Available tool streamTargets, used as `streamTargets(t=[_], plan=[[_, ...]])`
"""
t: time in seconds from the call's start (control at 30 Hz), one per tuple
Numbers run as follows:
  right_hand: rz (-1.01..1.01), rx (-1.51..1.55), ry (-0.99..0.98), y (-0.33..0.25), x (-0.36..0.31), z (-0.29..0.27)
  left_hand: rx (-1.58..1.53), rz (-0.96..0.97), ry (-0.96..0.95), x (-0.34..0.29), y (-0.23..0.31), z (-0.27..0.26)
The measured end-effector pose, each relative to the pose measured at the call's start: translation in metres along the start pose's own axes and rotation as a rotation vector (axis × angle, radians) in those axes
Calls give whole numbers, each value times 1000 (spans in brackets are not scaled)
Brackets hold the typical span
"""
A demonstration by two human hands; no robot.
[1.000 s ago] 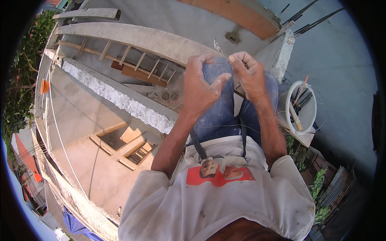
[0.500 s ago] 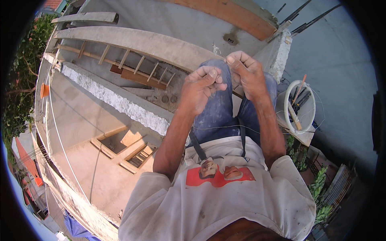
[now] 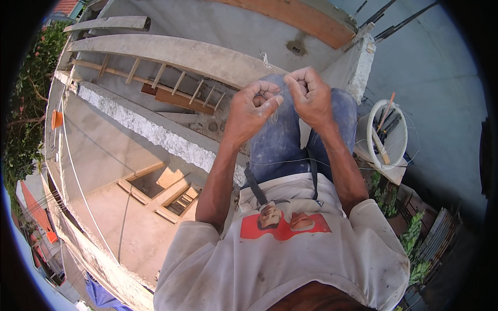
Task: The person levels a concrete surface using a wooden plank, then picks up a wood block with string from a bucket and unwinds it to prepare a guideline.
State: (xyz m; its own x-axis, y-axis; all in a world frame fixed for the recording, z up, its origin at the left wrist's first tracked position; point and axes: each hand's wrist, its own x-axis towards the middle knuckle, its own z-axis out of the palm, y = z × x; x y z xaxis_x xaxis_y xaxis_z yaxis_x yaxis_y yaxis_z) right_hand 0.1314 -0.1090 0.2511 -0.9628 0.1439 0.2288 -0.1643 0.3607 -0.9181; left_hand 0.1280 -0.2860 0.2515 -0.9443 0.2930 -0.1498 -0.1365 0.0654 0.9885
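My left hand point(image 3: 248, 115) and my right hand point(image 3: 313, 99) are close together above my knees, thumbs and fingers pinched. Between them runs a thin pale string point(image 3: 284, 92), hard to make out against my jeans point(image 3: 275, 136). A frayed white tuft of string point(image 3: 266, 62) stands up just beyond my left fingertips. Below that hand a small loop hangs against my thigh. Another length of string point(image 3: 282, 163) crosses my lap toward the right side.
To my right a white bucket point(image 3: 403, 145) holds several tools, on a board point(image 3: 392, 175). Ahead lies a long concrete beam point(image 3: 171, 49), with a wooden ladder point(image 3: 155, 83) beside it. A rough wall top point(image 3: 140, 127) runs at left, above a lower floor point(image 3: 140, 228). Rebar point(image 3: 404, 22) sticks out at far right.
Both hands have come slightly lower and to the left. My left hand has turned, its thumb now pointing toward the right hand. The white tuft has shifted left.
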Motion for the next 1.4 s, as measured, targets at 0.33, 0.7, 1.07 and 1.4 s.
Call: streamTargets(t=[0.33, 0.7, 1.07, 1.4], plan=[[51, 206, -69, 21, 4, -3, -85, -6, 84, -4, 12, 7], [72, 189, -179, 18, 5, -10, 24, -105, 8, 5, -1, -8], [241, 283, -473, 7, 12, -36, 529, 415, 229, 7, 24, -43], [354, 775, -486, 13, 11, -31, 478, 573, -5, 21, 29, -43]])
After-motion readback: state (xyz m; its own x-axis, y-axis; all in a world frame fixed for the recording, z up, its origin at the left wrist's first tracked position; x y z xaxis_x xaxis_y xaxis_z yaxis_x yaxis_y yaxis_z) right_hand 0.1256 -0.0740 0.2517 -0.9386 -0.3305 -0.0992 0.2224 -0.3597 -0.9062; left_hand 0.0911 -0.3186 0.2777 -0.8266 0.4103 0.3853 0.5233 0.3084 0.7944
